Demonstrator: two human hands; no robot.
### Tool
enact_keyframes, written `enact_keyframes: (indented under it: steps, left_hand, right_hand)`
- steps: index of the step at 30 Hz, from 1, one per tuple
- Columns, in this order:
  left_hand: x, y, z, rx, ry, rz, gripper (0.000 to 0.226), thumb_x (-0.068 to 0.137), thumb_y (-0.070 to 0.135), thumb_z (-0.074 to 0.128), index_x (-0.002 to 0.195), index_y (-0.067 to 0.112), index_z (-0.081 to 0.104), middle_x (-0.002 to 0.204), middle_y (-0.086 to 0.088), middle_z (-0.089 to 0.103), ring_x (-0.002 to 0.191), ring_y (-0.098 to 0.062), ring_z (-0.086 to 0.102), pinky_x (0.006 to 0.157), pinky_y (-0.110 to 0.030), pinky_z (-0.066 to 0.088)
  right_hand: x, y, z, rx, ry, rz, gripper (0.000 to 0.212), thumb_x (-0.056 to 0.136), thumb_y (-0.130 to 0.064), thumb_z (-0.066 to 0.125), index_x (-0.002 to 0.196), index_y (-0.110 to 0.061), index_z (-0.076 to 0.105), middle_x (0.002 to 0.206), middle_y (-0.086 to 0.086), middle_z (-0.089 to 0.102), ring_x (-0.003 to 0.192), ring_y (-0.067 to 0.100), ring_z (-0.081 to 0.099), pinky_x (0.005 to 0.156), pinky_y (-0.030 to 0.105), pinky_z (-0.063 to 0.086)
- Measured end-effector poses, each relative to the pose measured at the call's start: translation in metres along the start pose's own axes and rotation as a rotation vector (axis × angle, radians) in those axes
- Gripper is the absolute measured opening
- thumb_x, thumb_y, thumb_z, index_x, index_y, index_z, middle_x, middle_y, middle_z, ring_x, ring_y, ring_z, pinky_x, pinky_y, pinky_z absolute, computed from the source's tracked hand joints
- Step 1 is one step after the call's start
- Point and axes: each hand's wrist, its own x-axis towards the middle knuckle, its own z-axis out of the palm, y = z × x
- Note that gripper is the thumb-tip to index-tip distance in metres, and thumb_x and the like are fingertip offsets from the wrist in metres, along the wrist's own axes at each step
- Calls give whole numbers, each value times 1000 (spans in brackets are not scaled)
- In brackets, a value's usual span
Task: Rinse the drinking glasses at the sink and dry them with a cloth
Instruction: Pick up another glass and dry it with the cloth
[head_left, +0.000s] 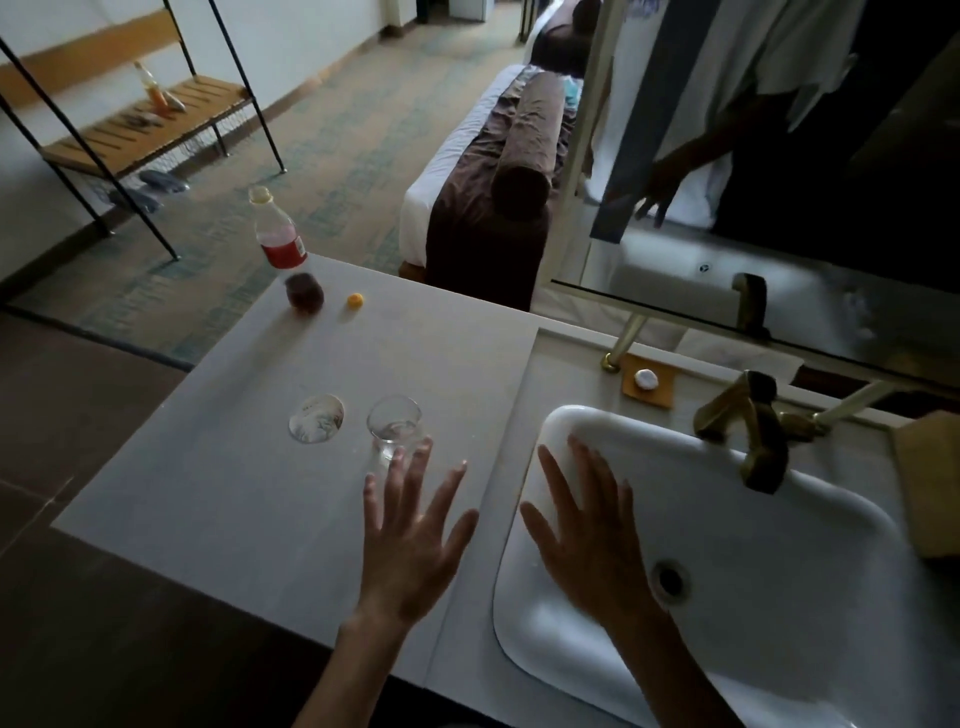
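Both hands spread flat, holding nothing.
Left hand (410, 545) over the table (208, 493), its fingers (418, 460) just short of a clear glass (393, 423); right hand (587, 525) over the sink (779, 597).

We list on the counter a red-labelled bottle (278, 234), its yellow cap (355, 300) and a dark glass (305, 293). We note a soap dish (650, 382) beneath the mirror (831, 182).

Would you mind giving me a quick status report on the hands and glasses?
Left hand and right hand open, empty. Clear glass upright on counter, just beyond left fingertips. Sink dry-looking, faucet off. Nothing in the way.
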Motion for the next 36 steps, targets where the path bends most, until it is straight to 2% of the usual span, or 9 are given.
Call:
enact_keyframes:
  steps: [2, 6, 10, 14, 19, 24, 28, 31, 36]
  left_hand:
    - [-16, 15, 11, 27, -56, 6, 62, 98, 68, 16, 156, 46, 19, 170, 4, -7, 156, -24, -8, 122, -61, 1]
    - [-43, 49, 26, 26, -103, 23, 62, 99, 66, 12, 157, 43, 11, 170, 5, -8, 156, -24, -8, 121, -58, -2]
    - [-65, 89, 42, 26, -142, 29, 63, 100, 65, 9, 158, 42, 8, 169, 5, -11, 156, -24, -8, 122, -61, 2]
    - [-83, 132, 58, 16, -170, 45, 62, 100, 62, 17, 158, 41, 12, 170, 5, -5, 157, -25, -4, 121, -63, 6]
    - [-106, 188, 85, -19, -187, 70, 61, 99, 61, 18, 157, 41, 17, 170, 6, -2, 157, -22, -3, 122, -62, 7]
    - [-119, 248, 104, -38, -225, 84, 62, 99, 63, 8, 155, 39, 22, 169, 3, 7, 156, -28, 10, 121, -63, 15]
    - [-123, 293, 117, -55, -252, 80, 65, 99, 63, 5, 153, 37, 30, 167, 1, 17, 153, -31, 19, 117, -65, 22]
    - [-125, 324, 131, -51, -276, 85, 65, 98, 64, 4, 153, 38, 28, 167, 1, 17, 153, -30, 20, 118, -64, 18]
    - [-127, 361, 157, -6, -335, 64, 67, 95, 67, 2, 152, 43, 26, 167, 5, 14, 154, -24, 17, 120, -63, 15]
  right_hand:
    - [-21, 14, 2, -45, -7, 26, 71, 95, -65, 21, 156, -28, 17, 163, 10, 18, 149, 32, 21, 114, 61, 26]
    - [-59, 47, 11, -105, -90, 65, 73, 94, -65, 27, 156, -28, 16, 164, 8, 12, 150, 32, 16, 114, 64, 23]
    - [-96, 82, 8, -85, -97, 99, 70, 92, -63, 30, 153, -26, 29, 162, 9, 21, 147, 34, 27, 112, 65, 27]
    - [-134, 122, 2, -40, -113, 142, 70, 94, -64, 27, 155, -32, 16, 165, 4, 6, 151, 31, 10, 118, 62, 15]
    - [-179, 178, -6, -42, -151, 199, 71, 94, -63, 31, 155, -32, 11, 165, 3, 1, 151, 30, 7, 118, 62, 16]
    - [-213, 235, -15, -75, -108, 243, 66, 91, -60, 39, 150, -29, 36, 160, 4, 29, 144, 31, 35, 110, 62, 33]
    - [-229, 278, -20, -55, -69, 247, 65, 92, -60, 36, 151, -32, 33, 161, 1, 28, 146, 28, 32, 112, 62, 30]
    - [-241, 311, -24, -22, -52, 269, 65, 92, -61, 35, 152, -36, 27, 163, -3, 19, 150, 25, 20, 116, 61, 22]
    - [-258, 354, -27, 28, -23, 330, 62, 93, -63, 33, 149, -37, 34, 160, -4, 28, 148, 22, 27, 116, 57, 23]
